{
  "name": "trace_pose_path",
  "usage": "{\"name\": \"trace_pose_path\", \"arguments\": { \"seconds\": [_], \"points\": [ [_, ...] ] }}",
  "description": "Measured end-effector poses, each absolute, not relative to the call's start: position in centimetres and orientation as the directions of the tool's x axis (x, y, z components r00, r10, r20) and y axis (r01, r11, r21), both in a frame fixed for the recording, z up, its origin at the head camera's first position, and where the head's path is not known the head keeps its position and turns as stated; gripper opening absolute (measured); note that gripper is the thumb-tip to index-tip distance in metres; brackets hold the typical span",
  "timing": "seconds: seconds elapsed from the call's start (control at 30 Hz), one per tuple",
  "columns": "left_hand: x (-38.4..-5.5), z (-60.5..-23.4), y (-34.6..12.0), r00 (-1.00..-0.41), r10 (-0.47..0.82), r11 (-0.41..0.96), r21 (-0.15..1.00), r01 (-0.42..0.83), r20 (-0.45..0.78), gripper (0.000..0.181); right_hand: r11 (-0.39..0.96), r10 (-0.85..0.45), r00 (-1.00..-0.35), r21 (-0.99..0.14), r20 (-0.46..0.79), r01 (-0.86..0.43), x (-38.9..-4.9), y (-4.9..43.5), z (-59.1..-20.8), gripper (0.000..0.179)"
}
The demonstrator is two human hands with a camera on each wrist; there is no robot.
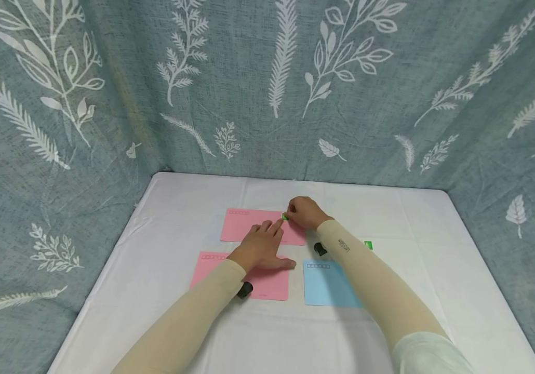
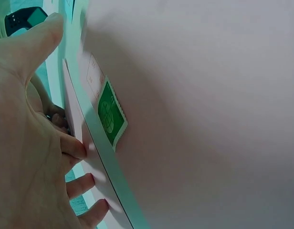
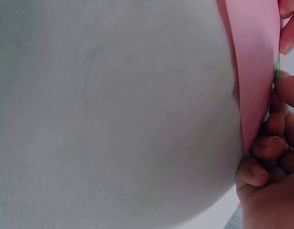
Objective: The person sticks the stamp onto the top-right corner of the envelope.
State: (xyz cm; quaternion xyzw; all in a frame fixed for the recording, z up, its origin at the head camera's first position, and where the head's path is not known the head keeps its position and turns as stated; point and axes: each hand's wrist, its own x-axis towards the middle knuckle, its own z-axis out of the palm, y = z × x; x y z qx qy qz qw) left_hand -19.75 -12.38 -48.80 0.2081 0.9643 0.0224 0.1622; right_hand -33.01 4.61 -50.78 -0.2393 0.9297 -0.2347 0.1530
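At the upper right corner of the far pink envelope (image 1: 244, 228), holds a small green stamp (image 1: 284, 216) in a narrow pinch of the right hand (image 1: 306, 212), other fingers curled in. Rests the left hand (image 1: 264, 248) across the same envelope on the white-covered table (image 1: 188, 208), fingers spread wide and gripping nothing, one fingertip just beside the stamp.

Looks like the fixing step: squaring the stamp to the corner and setting it down. Cannot tell from these views whether stuck already or only laid in place. Can make out, in the left wrist view, a second green stamp (image 2: 112, 114) beside faint printing (image 2: 93, 74), most likely on the near pink envelope (image 1: 272, 285).

Probably calls next for flattening the pinched stamp with a fingertip, then releasing and lifting both hands without dragging the paper askew. After that, likely calls for fetching the loose green stamp (image 1: 368, 244), lying on the table to the right of the right forearm (image 1: 375, 285), for the blue envelope (image 1: 325, 288); cannot check its upper right corner, hidden under that forearm.
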Motion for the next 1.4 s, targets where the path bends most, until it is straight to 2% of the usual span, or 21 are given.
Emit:
{"name": "trace_pose_path", "arguments": {
  "seconds": [0.57,0.87,1.17,1.4],
  "points": [
    [-19.89,-49.2,-12.64,-0.858,0.416,0.909,0.117,0.399,-0.3,0.108,0.782,-0.506,-0.847,-0.503,-0.165,-0.368,-32.8,4.32,-50.79,0.022],
    [-19.94,-49.34,-12.59,-0.858,0.417,0.909,0.115,0.401,-0.299,0.107,0.757,-0.534,-0.822,-0.546,-0.199,-0.359,-32.8,4.84,-50.28,0.017],
    [-19.94,-49.26,-12.66,-0.858,0.417,0.909,0.131,0.396,-0.3,0.109,0.792,-0.488,-0.858,-0.493,-0.16,-0.359,-32.69,4.28,-50.79,0.025],
    [-19.88,-49.18,-12.6,-0.862,0.41,0.912,0.127,0.39,-0.299,0.107,0.786,-0.489,-0.854,-0.513,-0.176,-0.344,-32.7,4.36,-50.6,0.02]
  ]
}}
